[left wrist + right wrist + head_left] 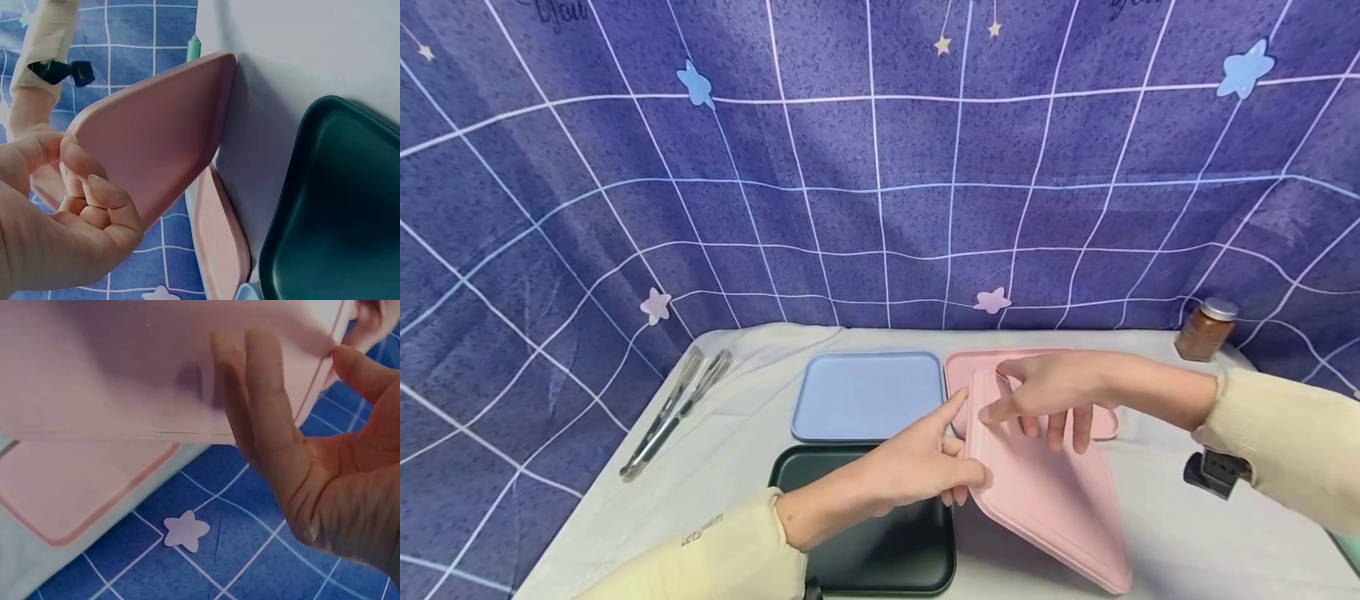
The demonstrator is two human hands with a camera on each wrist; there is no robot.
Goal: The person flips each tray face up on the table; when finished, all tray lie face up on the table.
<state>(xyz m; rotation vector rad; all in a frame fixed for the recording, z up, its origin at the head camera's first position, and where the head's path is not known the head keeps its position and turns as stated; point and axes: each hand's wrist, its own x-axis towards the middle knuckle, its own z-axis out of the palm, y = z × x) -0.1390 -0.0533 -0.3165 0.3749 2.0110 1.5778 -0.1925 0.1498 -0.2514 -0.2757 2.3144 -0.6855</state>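
A pink tray point(1052, 500) is tilted up, its lower corner close over the white cloth. My left hand point(917, 462) pinches its left edge, thumb on the near side and fingers behind. In the left wrist view the curled left fingers point(100, 200) are at the tray's edge. My right hand point(1056, 396) is over the tray's upper part, its index fingertip against the face and the other fingers hanging loosely. Extended right fingers point(265, 387) overlap the tray face in the right wrist view. Behind lies another pink tray point(1105, 423), partly hidden.
A blue tray point(871, 396) lies at the back left, with a dark green tray point(887, 558) in front of it. Metal tongs point(673, 417) lie far left. A jar with a silver lid point(1206, 329) stands back right, near the purple curtain point(910, 217).
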